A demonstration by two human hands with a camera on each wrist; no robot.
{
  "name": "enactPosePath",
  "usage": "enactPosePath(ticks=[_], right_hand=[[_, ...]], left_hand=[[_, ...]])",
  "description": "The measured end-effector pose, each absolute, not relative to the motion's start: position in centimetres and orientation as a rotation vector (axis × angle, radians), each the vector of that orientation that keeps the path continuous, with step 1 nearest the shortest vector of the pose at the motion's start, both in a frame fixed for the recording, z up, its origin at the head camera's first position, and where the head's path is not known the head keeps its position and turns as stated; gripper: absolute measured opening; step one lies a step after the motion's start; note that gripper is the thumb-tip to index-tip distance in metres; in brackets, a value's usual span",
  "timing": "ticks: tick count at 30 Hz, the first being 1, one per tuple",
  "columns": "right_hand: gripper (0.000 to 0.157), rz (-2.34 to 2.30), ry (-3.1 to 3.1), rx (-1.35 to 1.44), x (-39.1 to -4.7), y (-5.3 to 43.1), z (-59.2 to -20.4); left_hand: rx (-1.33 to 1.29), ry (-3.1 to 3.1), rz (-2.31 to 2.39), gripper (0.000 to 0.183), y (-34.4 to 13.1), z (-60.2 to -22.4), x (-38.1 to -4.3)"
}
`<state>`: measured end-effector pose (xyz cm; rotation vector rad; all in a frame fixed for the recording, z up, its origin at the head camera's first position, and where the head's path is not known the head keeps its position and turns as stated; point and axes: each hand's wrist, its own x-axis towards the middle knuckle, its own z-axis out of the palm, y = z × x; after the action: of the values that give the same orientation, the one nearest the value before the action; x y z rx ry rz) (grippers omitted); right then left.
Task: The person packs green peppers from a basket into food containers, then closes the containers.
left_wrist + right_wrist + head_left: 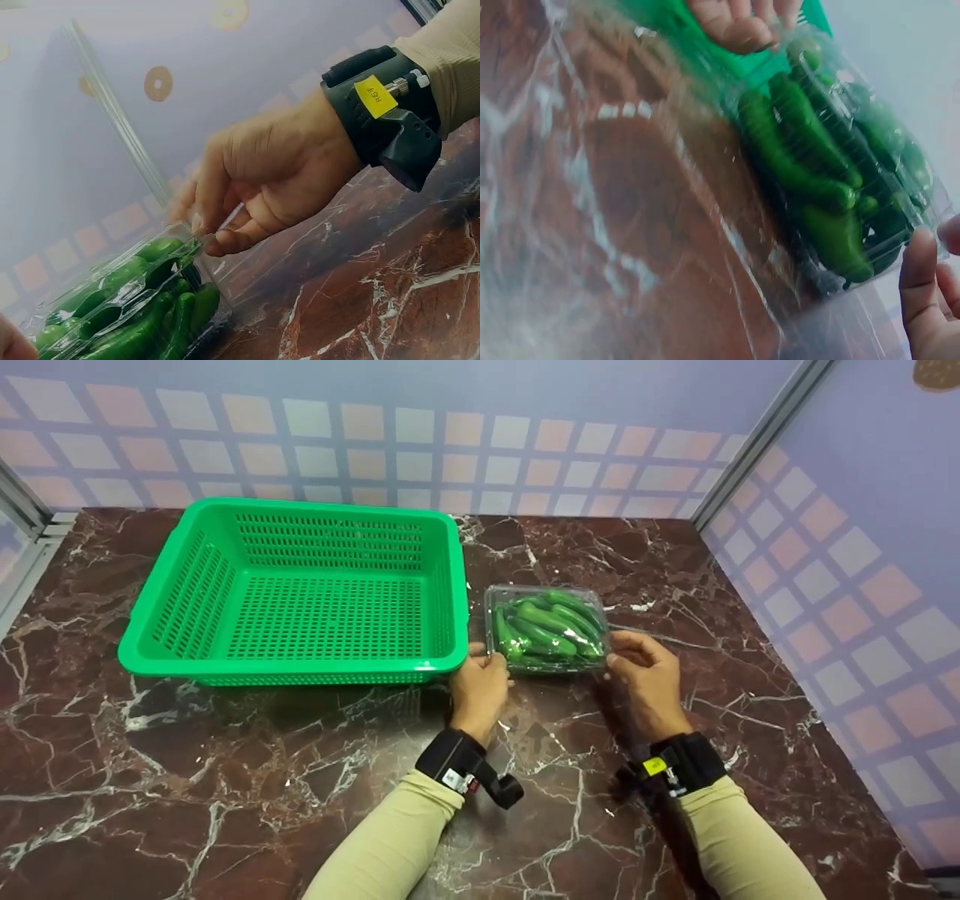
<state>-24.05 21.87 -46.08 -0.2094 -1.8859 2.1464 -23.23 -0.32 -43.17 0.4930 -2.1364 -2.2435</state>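
A clear plastic clamshell box [551, 664] packed with long, glossy green vegetables [547, 619] rests on the table just right of the green basket. At its near left corner my left hand [480, 690] pinches the rim with thumb and fingertips. My right hand [649, 682] pinches the near right corner. In the left wrist view the right hand [262, 172] holds the lid edge between thumb and fingers, and only a sliver of the left hand [11, 345] shows. The right wrist view has the left hand [739, 19] at the far corner, with the lid down over the vegetables.
A large green slotted basket [292, 667], with nothing in it, stands on the left, close beside my left hand. Dark red marbled tabletop [225, 780] extends around everything. Tiled-pattern wall panels [420, 427] close off the back and right side.
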Motion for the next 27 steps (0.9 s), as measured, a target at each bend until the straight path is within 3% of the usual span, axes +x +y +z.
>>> enactPosePath(ticks=[3, 10, 27], right_hand=[[0.016, 2.261, -1.905, -0.307, -23.9, 22.3, -45.9], [0.025, 2.397, -2.045, -0.381, -23.3, 23.2, -45.4], [0.008, 2.341, -2.266, -0.409, -24.4, 22.7, -44.3]], left_hand=[[0.542, -2.195, -2.278, 0.02, -0.4, -43.1, -23.2], [0.596, -2.258, -2.328, 0.012, -0.3, -43.2, -22.9], [0.605, -2.208, -2.409, 0.012, 0.0, -43.3, -23.1]])
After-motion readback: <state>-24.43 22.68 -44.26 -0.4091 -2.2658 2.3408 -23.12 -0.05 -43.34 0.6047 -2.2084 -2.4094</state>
